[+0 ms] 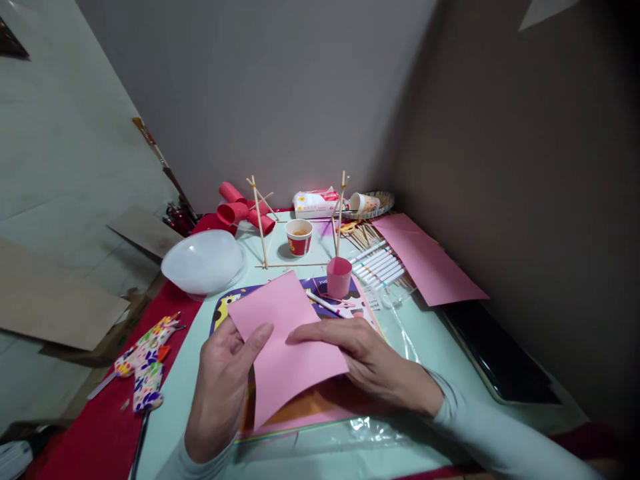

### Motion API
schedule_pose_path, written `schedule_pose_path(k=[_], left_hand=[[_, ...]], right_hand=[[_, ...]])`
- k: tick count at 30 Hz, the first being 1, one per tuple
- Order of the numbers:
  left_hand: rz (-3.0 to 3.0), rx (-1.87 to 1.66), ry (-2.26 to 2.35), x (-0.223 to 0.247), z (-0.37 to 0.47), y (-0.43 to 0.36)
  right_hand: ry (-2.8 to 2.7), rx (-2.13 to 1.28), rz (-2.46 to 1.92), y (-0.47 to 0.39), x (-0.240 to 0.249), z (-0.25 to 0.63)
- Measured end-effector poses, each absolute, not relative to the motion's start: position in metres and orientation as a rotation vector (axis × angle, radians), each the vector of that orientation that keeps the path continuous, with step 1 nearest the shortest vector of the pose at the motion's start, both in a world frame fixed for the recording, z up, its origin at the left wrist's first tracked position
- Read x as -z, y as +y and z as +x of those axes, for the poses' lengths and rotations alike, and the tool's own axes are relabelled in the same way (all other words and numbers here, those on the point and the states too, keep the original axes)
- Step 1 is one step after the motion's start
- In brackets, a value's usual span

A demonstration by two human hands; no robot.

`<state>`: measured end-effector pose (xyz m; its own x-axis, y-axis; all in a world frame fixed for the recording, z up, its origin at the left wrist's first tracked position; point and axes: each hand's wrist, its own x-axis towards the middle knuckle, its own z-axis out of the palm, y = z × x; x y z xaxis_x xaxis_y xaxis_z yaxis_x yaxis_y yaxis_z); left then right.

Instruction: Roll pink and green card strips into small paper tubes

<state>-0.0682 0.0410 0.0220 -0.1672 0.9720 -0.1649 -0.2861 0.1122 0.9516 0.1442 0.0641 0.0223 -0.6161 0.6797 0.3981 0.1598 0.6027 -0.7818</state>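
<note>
A pink sheet of paper is held up between both hands, slightly curved and tilted. My left hand pinches its left edge, thumb on the front face. My right hand grips the right side, fingers partly hidden behind the sheet. Under the paper lies a colourful printed mat, mostly covered. A marker pen rests on the mat just beyond my right hand. Close behind it stands a small pink paper cylinder.
A stick frame surrounds a paper cup. At left are a white bowl, red paper rolls and a floral-handled glue gun. Markers, pink sheets and a black tablet-like slab lie right.
</note>
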Motion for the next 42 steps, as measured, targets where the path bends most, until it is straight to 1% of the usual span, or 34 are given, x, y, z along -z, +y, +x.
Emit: schedule_pose_path(k=[6,14,17,21,25,30,36,42], left_hand=[[0.965,-1.368,1.380,-0.015,-0.071,0.041],[1.038,-1.256,1.235,-0.013,-0.068,0.038],[1.085,-1.222,1.212,-0.013,-0.070,0.033],[1.068,-1.272,1.193,-0.014,-0.067,0.026],[0.992,-1.170,1.095,-0.012,-0.062,0.027],[0.920,-1.131,1.188,-0.014,-0.060,0.032],[0.894,-1.135,1.143,-0.018,-0.058,0.032],[0.833,-1.131,1.123,-0.023,-0.056,0.031]], right_hand=[[-1.975,-0.937,-0.787,0.068,-0.023,0.143],[-1.760,-1.030,-0.785,0.071,-0.021,0.139],[-1.744,-1.052,-0.846,0.071,-0.019,0.138],[-1.765,-1.060,-0.934,0.069,-0.017,0.137],[-1.768,-1.055,-0.961,0.069,-0.016,0.136],[-1.762,-1.051,-1.013,0.067,-0.013,0.135],[-1.531,-1.242,-0.899,0.063,-0.005,0.133],[-1.464,-1.397,-0.908,0.062,-0.010,0.133]])
